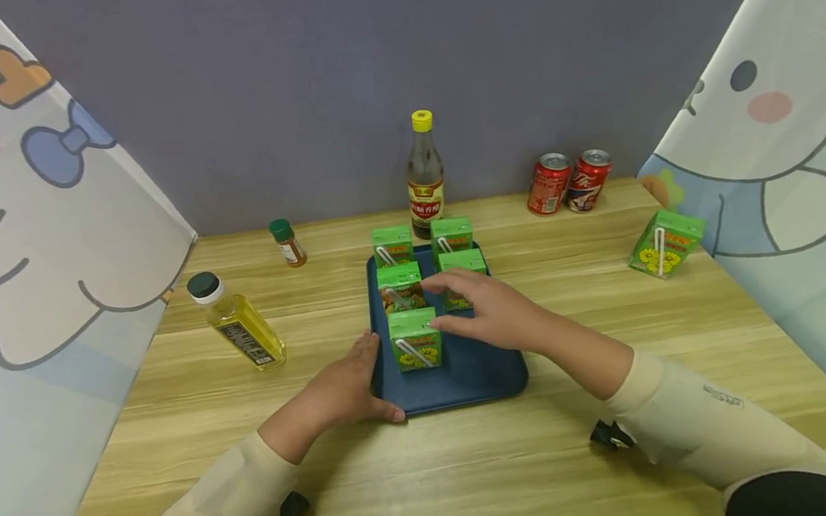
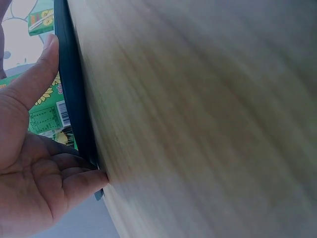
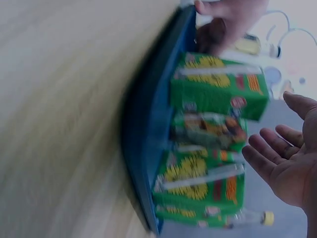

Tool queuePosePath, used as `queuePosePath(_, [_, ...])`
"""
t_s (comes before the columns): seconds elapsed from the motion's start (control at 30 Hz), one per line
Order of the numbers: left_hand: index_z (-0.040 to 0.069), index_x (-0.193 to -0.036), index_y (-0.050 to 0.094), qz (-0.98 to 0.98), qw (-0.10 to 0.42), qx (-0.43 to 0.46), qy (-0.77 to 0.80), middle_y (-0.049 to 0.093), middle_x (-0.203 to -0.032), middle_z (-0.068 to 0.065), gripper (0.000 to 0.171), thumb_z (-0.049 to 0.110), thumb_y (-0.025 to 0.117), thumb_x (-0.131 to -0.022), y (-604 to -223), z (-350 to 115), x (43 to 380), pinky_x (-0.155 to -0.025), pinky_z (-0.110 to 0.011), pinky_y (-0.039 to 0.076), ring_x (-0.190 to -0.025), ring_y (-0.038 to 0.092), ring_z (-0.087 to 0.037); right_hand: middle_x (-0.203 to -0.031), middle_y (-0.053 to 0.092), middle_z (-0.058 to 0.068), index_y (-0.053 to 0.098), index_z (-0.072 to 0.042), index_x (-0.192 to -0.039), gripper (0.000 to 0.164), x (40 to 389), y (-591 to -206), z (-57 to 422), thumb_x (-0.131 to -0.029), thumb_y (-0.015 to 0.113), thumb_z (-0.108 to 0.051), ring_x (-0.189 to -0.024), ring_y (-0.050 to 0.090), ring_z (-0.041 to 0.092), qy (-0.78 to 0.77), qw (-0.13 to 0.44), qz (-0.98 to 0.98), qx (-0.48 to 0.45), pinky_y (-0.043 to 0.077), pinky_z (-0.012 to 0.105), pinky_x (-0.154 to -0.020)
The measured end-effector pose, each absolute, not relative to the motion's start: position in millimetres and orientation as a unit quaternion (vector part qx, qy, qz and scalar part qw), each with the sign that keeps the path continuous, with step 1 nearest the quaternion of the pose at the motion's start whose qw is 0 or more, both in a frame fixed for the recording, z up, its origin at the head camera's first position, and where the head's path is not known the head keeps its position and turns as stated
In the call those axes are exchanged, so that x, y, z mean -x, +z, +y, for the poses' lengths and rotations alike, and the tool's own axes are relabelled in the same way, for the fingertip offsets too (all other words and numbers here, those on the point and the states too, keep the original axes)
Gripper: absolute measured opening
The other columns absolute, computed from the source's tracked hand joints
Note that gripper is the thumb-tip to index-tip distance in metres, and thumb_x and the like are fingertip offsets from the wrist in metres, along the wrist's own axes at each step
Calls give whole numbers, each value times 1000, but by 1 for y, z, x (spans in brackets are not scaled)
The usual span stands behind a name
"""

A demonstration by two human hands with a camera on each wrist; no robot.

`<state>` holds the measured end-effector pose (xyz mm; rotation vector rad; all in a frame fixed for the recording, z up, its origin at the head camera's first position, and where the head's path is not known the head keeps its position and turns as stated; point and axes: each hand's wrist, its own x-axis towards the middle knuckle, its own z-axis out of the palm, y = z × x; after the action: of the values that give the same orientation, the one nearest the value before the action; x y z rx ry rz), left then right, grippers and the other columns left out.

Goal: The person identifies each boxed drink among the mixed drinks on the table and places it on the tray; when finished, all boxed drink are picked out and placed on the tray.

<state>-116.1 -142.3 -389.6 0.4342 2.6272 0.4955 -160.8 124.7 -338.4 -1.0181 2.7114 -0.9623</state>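
A dark blue tray (image 1: 482, 375) holds several green juice cartons with white straws. Its nearest carton (image 1: 416, 341) stands at the left, and a brown-pictured one (image 1: 401, 288) is right behind it. My left hand (image 1: 346, 385) touches the tray's near left corner with fingers along the side and thumb at the front edge. In the left wrist view, that hand's fingers (image 2: 81, 183) meet the tray's rim. My right hand (image 1: 487, 309) hovers over the tray, fingers spread loosely beside the nearest carton. The right wrist view shows a gap between this hand (image 3: 292, 158) and the cartons.
Another green carton (image 1: 666, 244) stands at the right. Two red cans (image 1: 567, 183) are at the back right. Behind the tray stands a dark sauce bottle (image 1: 425, 179). To the left are a green-capped spice jar (image 1: 288, 243) and an oil bottle (image 1: 242, 322).
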Motion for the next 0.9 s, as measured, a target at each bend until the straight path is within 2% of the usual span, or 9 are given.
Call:
queuePosePath(0.13, [0,-157,7,948,216,-156,172,8,-164,-20,131,60,82,-67,-390,-142,116,-117,-48,27,-149,19,-34,-145,49,0,46,-23,-146,62,165,-328,149,-93,62,-51,-128,53,27,-329,12,895,302,46,51,-101])
queuePosePath(0.27, [0,-157,7,949,216,-155,171,7,-164,-20,132,60,82,-67,-390,-142,116,-118,-48,26,-150,17,-34,-150,43,1,43,-23,-147,64,173,-320,178,-93,61,-51,-130,49,33,-331,-22,910,250,46,55,-99])
queuePosePath(0.4, [-1,-157,7,949,213,-157,172,7,-163,-20,131,59,82,-68,-390,-142,115,-118,-48,26,-150,17,-34,-152,39,7,40,-18,-149,66,181,-312,211,-94,62,-46,-136,40,35,-315,-69,923,211,37,59,-105])
queuePosePath(0.6, [-2,-156,9,949,211,-160,175,9,-163,-21,130,58,83,-68,-389,-142,115,-118,-48,25,-150,17,-34,-151,38,20,36,-9,-150,73,187,-302,262,-93,66,-43,-137,35,44,-268,-143,940,153,30,64,-106])
queuePosePath(0.77, [-2,-156,9,948,212,-160,175,10,-163,-21,130,58,83,-68,-389,-142,115,-118,-48,25,-150,17,-34,-155,27,27,26,-2,-153,79,198,-308,308,-94,65,-36,-143,21,48,-318,-158,929,101,18,66,-112])
queuePosePath(0.9, [-2,-156,9,948,214,-158,176,10,-163,-21,130,58,83,-68,-389,-141,115,-118,-48,25,-150,16,-33,-159,16,28,14,-2,-156,88,207,-319,341,-94,63,-40,-147,11,48,-325,-157,931,46,11,66,-114])
